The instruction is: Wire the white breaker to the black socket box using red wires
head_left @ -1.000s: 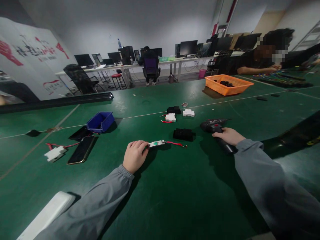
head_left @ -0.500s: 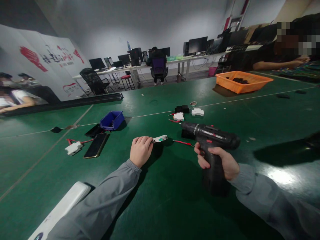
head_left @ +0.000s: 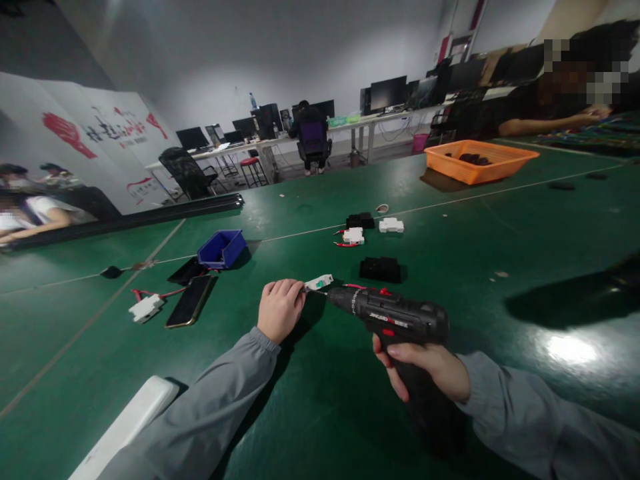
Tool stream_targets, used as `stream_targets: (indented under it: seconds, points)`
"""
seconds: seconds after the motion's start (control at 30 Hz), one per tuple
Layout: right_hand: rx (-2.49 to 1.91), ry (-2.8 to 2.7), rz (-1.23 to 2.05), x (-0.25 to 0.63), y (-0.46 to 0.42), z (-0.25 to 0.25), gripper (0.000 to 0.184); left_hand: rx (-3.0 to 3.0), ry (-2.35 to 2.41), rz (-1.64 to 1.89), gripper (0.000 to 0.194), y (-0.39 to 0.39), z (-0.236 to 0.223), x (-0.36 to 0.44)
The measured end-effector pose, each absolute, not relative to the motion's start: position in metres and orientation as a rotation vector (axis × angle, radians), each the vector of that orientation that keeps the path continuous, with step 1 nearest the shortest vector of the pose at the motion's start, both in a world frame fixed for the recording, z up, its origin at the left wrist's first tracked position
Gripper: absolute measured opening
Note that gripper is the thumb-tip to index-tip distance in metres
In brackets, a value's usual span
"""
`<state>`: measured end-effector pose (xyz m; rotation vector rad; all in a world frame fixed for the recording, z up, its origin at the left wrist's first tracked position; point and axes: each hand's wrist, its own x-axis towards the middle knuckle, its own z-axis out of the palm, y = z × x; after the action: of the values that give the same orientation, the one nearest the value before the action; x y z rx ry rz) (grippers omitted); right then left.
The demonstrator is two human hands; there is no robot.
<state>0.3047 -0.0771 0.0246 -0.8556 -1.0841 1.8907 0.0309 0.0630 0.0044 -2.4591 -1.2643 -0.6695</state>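
Note:
My left hand (head_left: 281, 309) is closed on a slim white circuit breaker (head_left: 319, 283) with a green switch, holding it at the table surface. My right hand (head_left: 425, 367) grips a black cordless drill (head_left: 395, 317) by its handle. The drill points left, and its thin bit reaches to the breaker near my left fingertips; whether it touches a screw I cannot tell. A red wire (head_left: 354, 287) shows behind the drill's chuck. Just beyond the drill lies a black block (head_left: 380, 269). Farther back are a white breaker with red wires (head_left: 353, 236), a white module (head_left: 391, 225) and another black block (head_left: 360, 220).
To the left are a blue bin (head_left: 221, 249), a phone (head_left: 191, 301) and a white wired breaker (head_left: 146, 308). A white long case (head_left: 135, 417) lies by my left forearm. An orange basket (head_left: 480, 163) with dark parts stands at the back right, near another person's arm (head_left: 545, 125).
My right hand has lifted the drill from the table, turned it to point left and brought its bit to the breaker. My left hand has tilted the breaker; the red wire now lies apart from it.

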Motion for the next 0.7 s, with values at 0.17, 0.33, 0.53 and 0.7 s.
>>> stream_targets:
  seconds: [0.17, 0.33, 0.53, 0.7]
  points:
    - [-0.876, -1.104, 1.870, 0.305, -0.077, 0.023, 0.031, -2.455, -1.246, -0.684, 0.019, 0.062, 0.004, 0.032]
    - [-0.865, -1.119, 1.866, 0.304, -0.076, 0.029, 0.033, -2.466, -1.223, -0.663, 0.021, 0.061, 0.004, 0.032]
    - [-0.856, -1.129, 1.844, 0.304, -0.076, 0.032, 0.029, -2.471, -1.207, -0.658, 0.020, 0.061, 0.003, 0.031]
    - [-0.812, -1.132, 1.857, 0.307, -0.076, 0.033, 0.028, -2.481, -1.179, -0.658, 0.020, 0.060, 0.005, 0.032]
